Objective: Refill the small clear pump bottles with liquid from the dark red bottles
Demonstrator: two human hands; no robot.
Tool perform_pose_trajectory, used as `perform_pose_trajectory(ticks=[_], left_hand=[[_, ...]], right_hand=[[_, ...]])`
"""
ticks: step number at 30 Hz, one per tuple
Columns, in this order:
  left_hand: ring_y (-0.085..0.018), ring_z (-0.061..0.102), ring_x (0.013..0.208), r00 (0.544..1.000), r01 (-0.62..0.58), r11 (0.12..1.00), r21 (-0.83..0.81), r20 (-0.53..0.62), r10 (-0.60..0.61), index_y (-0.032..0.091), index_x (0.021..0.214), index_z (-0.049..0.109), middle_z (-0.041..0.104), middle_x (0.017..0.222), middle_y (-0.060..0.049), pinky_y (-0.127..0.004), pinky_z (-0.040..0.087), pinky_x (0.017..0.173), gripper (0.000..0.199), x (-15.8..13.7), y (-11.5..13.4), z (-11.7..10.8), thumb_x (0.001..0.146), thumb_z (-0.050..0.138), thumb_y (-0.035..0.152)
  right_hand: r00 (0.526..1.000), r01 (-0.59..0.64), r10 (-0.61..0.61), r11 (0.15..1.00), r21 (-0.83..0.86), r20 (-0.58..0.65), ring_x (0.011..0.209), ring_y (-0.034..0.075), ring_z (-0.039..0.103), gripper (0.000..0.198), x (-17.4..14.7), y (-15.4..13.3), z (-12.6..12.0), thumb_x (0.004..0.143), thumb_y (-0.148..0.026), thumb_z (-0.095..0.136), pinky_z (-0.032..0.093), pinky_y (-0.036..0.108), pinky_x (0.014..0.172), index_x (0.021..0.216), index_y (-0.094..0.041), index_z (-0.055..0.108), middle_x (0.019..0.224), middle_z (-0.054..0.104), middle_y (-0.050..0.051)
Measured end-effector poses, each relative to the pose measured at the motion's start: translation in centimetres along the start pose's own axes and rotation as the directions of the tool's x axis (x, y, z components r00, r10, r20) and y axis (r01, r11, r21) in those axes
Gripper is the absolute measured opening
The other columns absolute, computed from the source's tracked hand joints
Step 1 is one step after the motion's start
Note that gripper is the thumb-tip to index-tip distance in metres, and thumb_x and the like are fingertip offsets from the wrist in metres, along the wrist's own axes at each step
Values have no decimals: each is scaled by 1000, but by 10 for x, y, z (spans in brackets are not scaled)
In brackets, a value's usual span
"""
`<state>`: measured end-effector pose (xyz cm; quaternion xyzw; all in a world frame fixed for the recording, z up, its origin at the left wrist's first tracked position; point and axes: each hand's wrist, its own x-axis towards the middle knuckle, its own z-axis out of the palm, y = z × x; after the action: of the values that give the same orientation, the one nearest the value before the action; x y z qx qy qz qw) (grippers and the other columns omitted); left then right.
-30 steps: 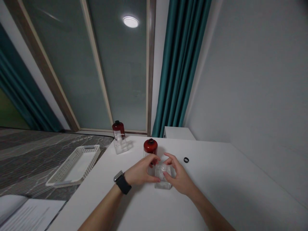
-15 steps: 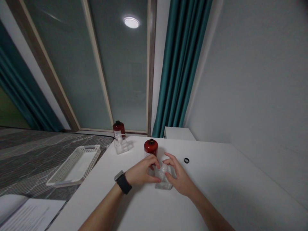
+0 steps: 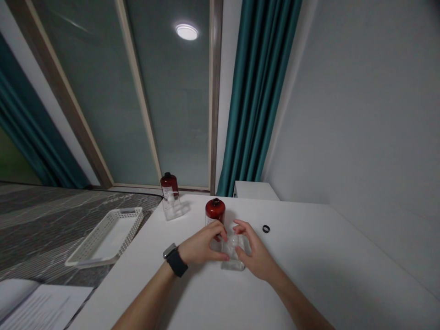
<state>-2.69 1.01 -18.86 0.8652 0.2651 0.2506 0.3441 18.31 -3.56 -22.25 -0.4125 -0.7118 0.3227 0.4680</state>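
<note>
A clear, square-based bottle stands on the white table between my hands, with a clear rounded top. My left hand, wearing a dark-banded watch on the wrist, curls around its left side, thumb low against the front. My right hand bends in from the right, its thumb and fingers around the bottle's upper part. The exact contact of the fingertips is hard to make out. Just behind my left hand stands a dark red bottle with a black neck, its lower part hidden.
A black ring lies to the right on the white table. At the far left corner stand another red bottle and a clear pump bottle. Beyond the left edge are a white basket and open papers.
My hands hold almost the same pose around the clear bottle. The right fingers have shifted very slightly; the bottles and ring stay where they were.
</note>
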Motion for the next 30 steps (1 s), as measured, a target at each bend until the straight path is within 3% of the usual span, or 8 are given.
perform_pose_trajectory(ticks=[3,9,14,20,26,30], left_hand=[[-20,54,94,1000,-5,1000,23,2,5,17,89,59,56,103,-5,-31,45,84,32,0,0,0,72,83,29],[-20,54,93,1000,-5,1000,11,-1,5,18,87,57,56,102,-5,-30,45,82,33,1,0,1,71,83,31],[-21,55,95,1000,-15,1000,17,4,15,18,89,58,56,103,-5,-31,45,85,33,1,-1,0,73,82,31],[-21,54,96,1000,-16,1000,19,5,16,18,89,57,56,103,-5,-31,44,85,33,1,-2,0,73,82,32],[-21,53,96,1000,-5,1000,14,15,5,17,91,58,55,104,-6,-32,44,84,33,1,-1,0,73,82,31],[-22,53,96,1000,-7,1000,7,12,6,18,89,57,55,103,-5,-32,44,85,33,1,-1,0,73,83,31]], right_hand=[[999,-29,27,999,-35,-35,103,22,56,61,1,1,1,76,-17,61,41,40,101,134,-22,44,104,56,4],[999,10,-10,1000,0,30,108,21,57,68,0,0,2,71,-8,54,39,39,102,136,-24,40,110,59,4],[998,-43,41,998,-48,-44,102,23,57,59,1,1,4,75,-18,62,42,40,98,132,-23,46,104,57,4],[999,4,-5,1000,23,35,110,22,57,67,1,1,2,72,-9,56,39,39,103,136,-23,40,111,60,5],[995,-92,91,995,-27,-43,100,23,59,63,1,4,3,75,-20,65,43,40,98,135,-22,44,105,59,4],[999,-40,40,999,18,9,105,22,61,62,2,2,1,78,-15,59,42,39,100,137,-23,40,106,62,4]])
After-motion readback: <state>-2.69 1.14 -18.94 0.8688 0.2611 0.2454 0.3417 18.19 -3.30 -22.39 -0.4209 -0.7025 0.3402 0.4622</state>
